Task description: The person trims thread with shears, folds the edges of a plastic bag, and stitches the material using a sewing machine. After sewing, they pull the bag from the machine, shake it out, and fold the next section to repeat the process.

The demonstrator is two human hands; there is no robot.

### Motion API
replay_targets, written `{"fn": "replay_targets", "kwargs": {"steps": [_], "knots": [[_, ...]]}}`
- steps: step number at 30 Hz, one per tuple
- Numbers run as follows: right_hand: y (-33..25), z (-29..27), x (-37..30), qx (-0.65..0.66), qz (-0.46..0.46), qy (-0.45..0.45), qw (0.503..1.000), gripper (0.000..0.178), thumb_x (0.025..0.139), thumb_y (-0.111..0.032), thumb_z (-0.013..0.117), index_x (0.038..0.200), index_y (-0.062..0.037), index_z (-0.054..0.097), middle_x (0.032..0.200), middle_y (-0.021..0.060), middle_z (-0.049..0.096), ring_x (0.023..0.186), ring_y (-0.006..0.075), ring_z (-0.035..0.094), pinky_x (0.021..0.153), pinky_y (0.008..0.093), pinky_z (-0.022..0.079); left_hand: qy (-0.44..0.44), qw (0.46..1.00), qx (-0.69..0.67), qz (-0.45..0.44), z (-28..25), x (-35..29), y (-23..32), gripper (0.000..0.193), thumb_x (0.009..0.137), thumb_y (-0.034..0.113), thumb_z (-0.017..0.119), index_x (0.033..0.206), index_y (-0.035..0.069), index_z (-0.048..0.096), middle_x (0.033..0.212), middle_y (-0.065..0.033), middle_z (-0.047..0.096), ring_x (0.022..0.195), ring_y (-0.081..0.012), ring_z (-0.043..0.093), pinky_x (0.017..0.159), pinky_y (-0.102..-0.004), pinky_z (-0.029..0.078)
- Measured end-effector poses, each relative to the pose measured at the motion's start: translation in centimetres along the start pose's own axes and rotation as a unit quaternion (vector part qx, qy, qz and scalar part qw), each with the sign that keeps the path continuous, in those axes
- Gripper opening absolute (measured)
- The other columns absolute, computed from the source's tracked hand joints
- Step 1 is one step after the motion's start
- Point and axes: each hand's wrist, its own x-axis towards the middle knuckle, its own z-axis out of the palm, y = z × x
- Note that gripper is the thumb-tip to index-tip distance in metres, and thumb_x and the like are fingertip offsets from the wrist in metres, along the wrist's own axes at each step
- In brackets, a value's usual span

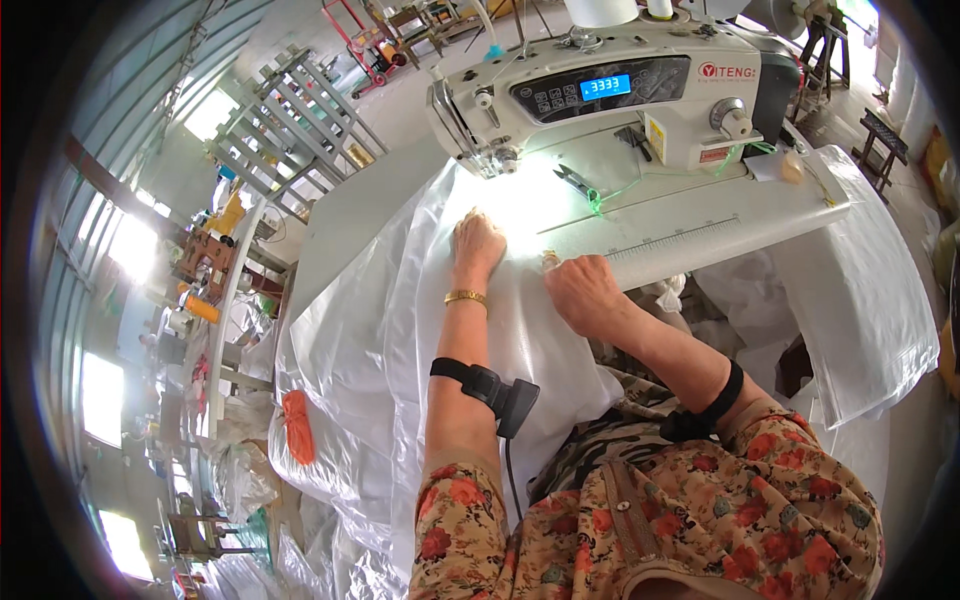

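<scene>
A large white plastic-like sheet (388, 300) lies over the sewing machine's bed and hangs down over my lap. My left hand (480, 245) rests on the sheet just in front of the lit sewing head (490, 150), its fingers bunched against the material and partly washed out by glare. Farther right, at the near edge of the machine bed (680, 235), my right hand (585, 292) is closed on the sheet, with something pale yellow around one fingertip (551, 260). The needle area is too bright to make out.
Small thread snips (577, 183) with green thread lie on the machine bed, right of the sewing head. A control panel (600, 88) runs along the machine arm. More white sheeting (858, 310) drapes over the right end. An orange-red bundle (297, 427) lies at left; metal racks (295, 125) stand behind.
</scene>
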Motion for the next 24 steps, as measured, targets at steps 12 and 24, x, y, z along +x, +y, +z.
{"fn": "replay_targets", "kwargs": {"steps": [12, 24], "knots": [[-0.1, 0.1, 0.5, 0.013, 0.022, -0.005, 1.000, 0.015, 0.068, 0.000, 0.060, 0.082, 0.0032, 0.062, 0.070, 0.0149, 0.065, 0.070, 0.0279, 0.068, 0.059, 0.0363, 0.052, -0.007, 1.000, -0.013, 0.024, 0.2, 1.0, 0.1, 0.024, 0.079, 0.014, 0.049, 0.075, -0.006, 0.062, 0.085, -0.0257, 0.063, 0.088, -0.0381, 0.059, 0.087, -0.0444, 0.044], [-2.7, 0.0, 2.6, 0.025, -0.005, -0.030, 0.999, 0.011, 0.066, 0.000, 0.063, 0.076, -0.0032, 0.066, 0.070, 0.0128, 0.066, 0.073, 0.0267, 0.069, 0.061, 0.0343, 0.053, -0.031, 0.989, 0.020, 0.144, 0.9, 2.9, -5.3, 0.021, 0.077, 0.010, 0.047, 0.079, -0.007, 0.059, 0.086, -0.0257, 0.060, 0.087, -0.0401, 0.056, 0.082, -0.0456, 0.045]]}}
